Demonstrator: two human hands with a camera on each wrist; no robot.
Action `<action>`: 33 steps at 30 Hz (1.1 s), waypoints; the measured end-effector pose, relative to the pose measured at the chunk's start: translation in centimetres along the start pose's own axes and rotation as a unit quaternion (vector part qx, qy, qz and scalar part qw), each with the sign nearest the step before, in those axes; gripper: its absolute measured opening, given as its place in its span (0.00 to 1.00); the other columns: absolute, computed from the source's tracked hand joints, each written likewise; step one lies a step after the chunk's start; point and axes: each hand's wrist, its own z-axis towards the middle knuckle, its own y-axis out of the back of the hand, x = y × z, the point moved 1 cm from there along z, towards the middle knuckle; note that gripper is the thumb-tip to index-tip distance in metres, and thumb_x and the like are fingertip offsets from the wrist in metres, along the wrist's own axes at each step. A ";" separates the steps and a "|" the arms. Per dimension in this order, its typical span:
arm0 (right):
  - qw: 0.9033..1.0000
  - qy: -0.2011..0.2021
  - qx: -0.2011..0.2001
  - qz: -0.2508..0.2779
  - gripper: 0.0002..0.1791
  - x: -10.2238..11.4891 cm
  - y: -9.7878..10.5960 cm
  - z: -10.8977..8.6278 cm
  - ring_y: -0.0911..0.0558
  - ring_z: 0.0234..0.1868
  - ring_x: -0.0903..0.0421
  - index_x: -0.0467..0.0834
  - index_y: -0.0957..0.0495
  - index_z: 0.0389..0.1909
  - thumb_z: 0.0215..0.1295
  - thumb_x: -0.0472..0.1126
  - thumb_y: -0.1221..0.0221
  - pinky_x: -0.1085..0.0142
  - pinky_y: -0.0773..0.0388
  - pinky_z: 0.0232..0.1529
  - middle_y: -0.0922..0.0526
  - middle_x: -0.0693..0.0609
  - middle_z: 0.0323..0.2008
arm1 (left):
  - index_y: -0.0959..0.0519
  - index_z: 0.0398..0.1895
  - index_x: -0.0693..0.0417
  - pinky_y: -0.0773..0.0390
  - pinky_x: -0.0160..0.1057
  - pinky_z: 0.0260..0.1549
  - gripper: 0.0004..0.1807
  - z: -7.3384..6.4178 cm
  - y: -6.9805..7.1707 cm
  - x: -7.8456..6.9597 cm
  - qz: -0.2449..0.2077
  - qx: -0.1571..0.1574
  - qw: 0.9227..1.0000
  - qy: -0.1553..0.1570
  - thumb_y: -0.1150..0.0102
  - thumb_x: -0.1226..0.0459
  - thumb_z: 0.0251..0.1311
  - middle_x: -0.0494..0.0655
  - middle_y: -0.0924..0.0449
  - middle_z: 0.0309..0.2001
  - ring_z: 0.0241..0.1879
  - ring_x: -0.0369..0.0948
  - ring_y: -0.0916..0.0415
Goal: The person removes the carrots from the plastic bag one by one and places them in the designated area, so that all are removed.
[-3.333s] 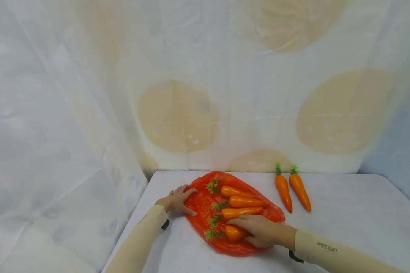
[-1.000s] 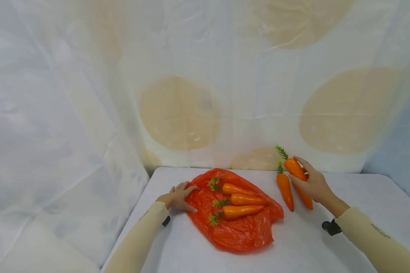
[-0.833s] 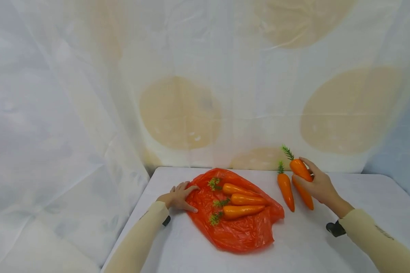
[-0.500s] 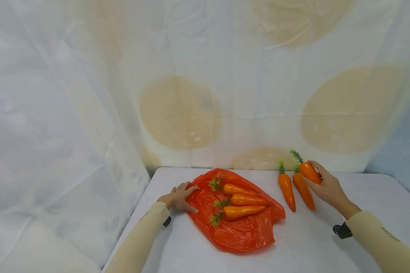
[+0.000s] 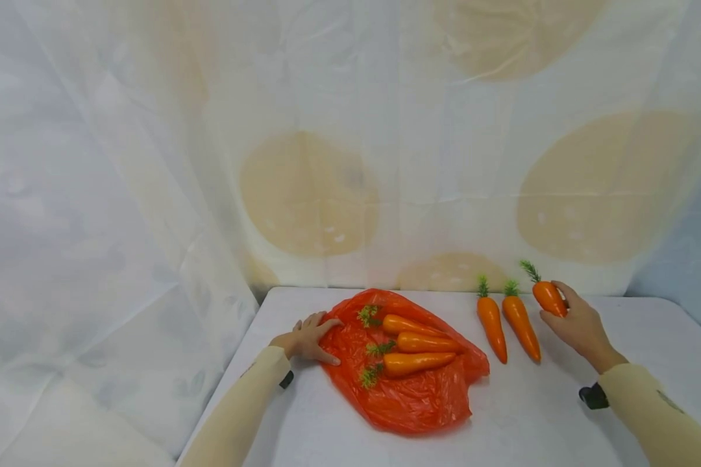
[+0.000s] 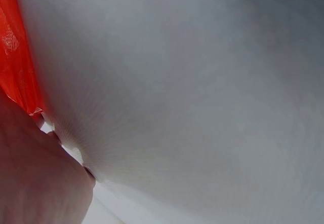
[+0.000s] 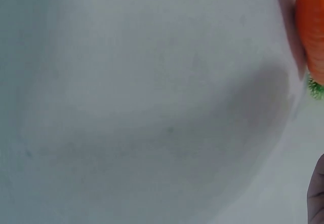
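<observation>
In the head view my left hand [image 5: 309, 338] rests on the left edge of a red plastic bag [image 5: 411, 408], fingers spread. Three orange carrots [image 5: 418, 362] with green tops lie side by side on the bag. At the right, my right hand [image 5: 578, 324] grips another carrot [image 5: 549, 298] near its thick end; the palm hides its tip. Left of that hand, two carrots, a nearer one [image 5: 521, 327] and a farther one [image 5: 492, 329], lie on the table, tops toward the back. The right wrist view catches part of a carrot [image 7: 311, 26] at its edge.
A white-covered table [image 5: 520, 415] carries everything. Behind it hangs a pale curtain [image 5: 444, 162] with tan round patches, and a white sheet [image 5: 93, 292] hangs along the left side.
My right hand has lifted a carrot off the bag and carried it right, past the two carrots on the table. The left hand has stayed on the bag's edge.
</observation>
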 end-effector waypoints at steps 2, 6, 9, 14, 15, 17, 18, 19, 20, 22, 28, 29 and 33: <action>1.000 -0.001 -0.005 -0.012 0.43 -0.4 0.0 0.1 0.29 0.45 0.32 0.29 0.52 0.73 0.65 0.43 0.42 0.40 0.21 0.43 0.33 0.22 0.54 | 0.43 0.74 0.29 0.59 0.64 0.74 0.52 -0.1 0.1 -0.1 -0.001 0.002 1.000 0.001 0.31 0.33 0.44 0.51 0.58 0.79 0.77 0.55 0.61; 0.999 -0.016 0.001 -0.028 0.43 -1.3 -0.2 0.3 0.30 0.43 0.32 0.28 0.50 0.72 0.64 0.44 0.43 0.41 0.23 0.42 0.32 0.22 0.50 | 0.42 0.73 0.28 0.59 0.64 0.74 0.52 -0.2 0.2 -0.2 0.005 -0.002 1.000 -0.001 0.31 0.33 0.43 0.51 0.58 0.79 0.77 0.55 0.60; 0.999 -0.034 0.027 -0.029 0.43 -1.8 -0.4 0.3 0.30 0.46 0.30 0.28 0.52 0.73 0.66 0.47 0.44 0.38 0.24 0.44 0.34 0.21 0.52 | 0.42 0.73 0.27 0.58 0.64 0.74 0.52 -0.2 0.3 -0.1 0.010 -0.006 1.000 -0.005 0.31 0.32 0.43 0.51 0.57 0.79 0.77 0.55 0.59; 0.992 -0.086 0.088 -0.015 0.48 -2.3 -0.9 0.5 0.37 0.58 0.24 0.29 0.57 0.74 0.69 0.56 0.47 0.30 0.33 0.57 0.42 0.19 0.63 | 0.43 0.73 0.27 0.59 0.64 0.74 0.53 0.3 0.0 0.3 0.011 -0.004 1.000 -0.003 0.32 0.32 0.42 0.50 0.58 0.79 0.77 0.55 0.60; 0.991 -0.096 0.095 -0.019 0.48 -2.4 -1.0 0.5 0.38 0.59 0.23 0.29 0.57 0.74 0.69 0.57 0.47 0.29 0.34 0.58 0.43 0.19 0.64 | 0.43 0.73 0.27 0.59 0.64 0.74 0.53 0.3 -0.1 0.3 0.011 -0.004 1.000 -0.003 0.32 0.32 0.42 0.50 0.58 0.79 0.77 0.55 0.60; 0.988 -0.112 0.105 -0.032 0.49 -2.6 -1.1 0.6 0.39 0.60 0.23 0.28 0.56 0.73 0.69 0.58 0.48 0.30 0.36 0.59 0.44 0.19 0.65 | 0.44 0.74 0.27 0.60 0.64 0.74 0.53 0.3 -0.2 0.3 0.011 -0.001 1.000 -0.002 0.32 0.32 0.43 0.51 0.58 0.79 0.77 0.55 0.61; 0.986 -0.120 0.108 -0.036 0.49 -2.7 -1.1 0.7 0.39 0.60 0.23 0.27 0.56 0.73 0.69 0.58 0.48 0.30 0.36 0.60 0.44 0.19 0.65 | 0.43 0.73 0.28 0.59 0.65 0.74 0.52 0.2 -0.2 0.3 0.008 -0.003 1.000 -0.003 0.32 0.32 0.43 0.51 0.58 0.79 0.77 0.55 0.60; 0.985 -0.128 0.112 -0.038 0.49 -2.8 -1.0 0.7 0.39 0.60 0.23 0.26 0.55 0.72 0.69 0.58 0.49 0.30 0.36 0.61 0.45 0.19 0.65 | 0.43 0.73 0.27 0.59 0.65 0.74 0.52 0.2 -0.2 0.2 0.007 -0.002 1.000 -0.002 0.32 0.33 0.43 0.51 0.58 0.79 0.77 0.55 0.60; 0.983 -0.133 0.117 -0.039 0.49 -2.9 -1.0 0.7 0.39 0.60 0.24 0.25 0.56 0.72 0.68 0.58 0.49 0.31 0.36 0.61 0.45 0.19 0.65 | 0.43 0.73 0.28 0.59 0.65 0.74 0.52 0.2 -0.1 0.1 0.005 -0.003 1.000 -0.002 0.32 0.33 0.43 0.51 0.58 0.79 0.77 0.55 0.60; 0.981 -0.140 0.125 -0.041 0.49 -3.1 -0.8 0.7 0.39 0.60 0.24 0.23 0.56 0.71 0.68 0.57 0.49 0.31 0.36 0.62 0.46 0.19 0.65 | 0.43 0.73 0.27 0.59 0.64 0.74 0.52 0.1 -0.1 0.1 0.008 -0.001 1.000 -0.001 0.32 0.32 0.43 0.51 0.58 0.79 0.77 0.55 0.60; 0.980 -0.134 0.143 -0.043 0.50 -3.4 -0.2 0.8 0.37 0.58 0.24 0.22 0.55 0.70 0.68 0.59 0.49 0.32 0.35 0.61 0.46 0.19 0.64 | 0.43 0.73 0.26 0.57 0.64 0.74 0.51 0.1 0.0 0.0 0.017 -0.006 1.000 -0.006 0.32 0.32 0.44 0.50 0.57 0.79 0.77 0.55 0.60; 0.979 -0.130 0.148 -0.045 0.51 -3.4 -0.2 0.8 0.37 0.58 0.24 0.22 0.55 0.70 0.68 0.60 0.48 0.31 0.35 0.61 0.45 0.18 0.64 | 0.42 0.73 0.27 0.57 0.64 0.74 0.51 0.1 0.0 0.0 0.017 -0.007 1.000 -0.006 0.32 0.32 0.44 0.50 0.57 0.79 0.77 0.55 0.59; 0.976 -0.122 0.170 -0.061 0.54 -3.3 -0.2 1.0 0.38 0.59 0.23 0.21 0.55 0.69 0.66 0.62 0.45 0.31 0.36 0.61 0.46 0.17 0.63 | 0.43 0.73 0.27 0.57 0.64 0.74 0.51 0.1 -0.2 0.1 0.017 -0.006 1.000 -0.003 0.32 0.33 0.44 0.50 0.57 0.79 0.77 0.55 0.59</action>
